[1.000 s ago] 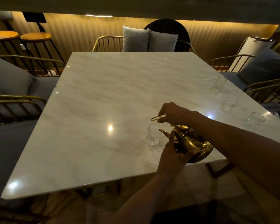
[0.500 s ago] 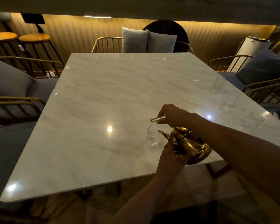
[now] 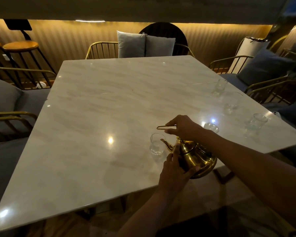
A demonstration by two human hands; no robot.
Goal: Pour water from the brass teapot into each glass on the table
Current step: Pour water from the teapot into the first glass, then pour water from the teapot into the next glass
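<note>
The brass teapot (image 3: 196,156) hangs tilted over the near edge of the marble table (image 3: 109,103), its spout just above a small clear glass (image 3: 156,145). My right hand (image 3: 183,127) grips the teapot's thin handle from above. My left hand (image 3: 175,170) is pressed against the pot's body and lid. A second glass (image 3: 211,127) shows just behind my right wrist. Three more glasses stand along the right edge: one near the corner (image 3: 256,120), one farther back (image 3: 231,104) and one farthest back (image 3: 220,86).
Metal-framed chairs with grey cushions (image 3: 145,44) ring the table. Two wooden bar stools (image 3: 20,46) stand at the back left. An armchair with a dark pillow (image 3: 263,67) sits close to the table's right edge.
The teapot and both hands have stayed over the near glass with the spout held at its rim. A second glass has come into sight behind my right wrist.
</note>
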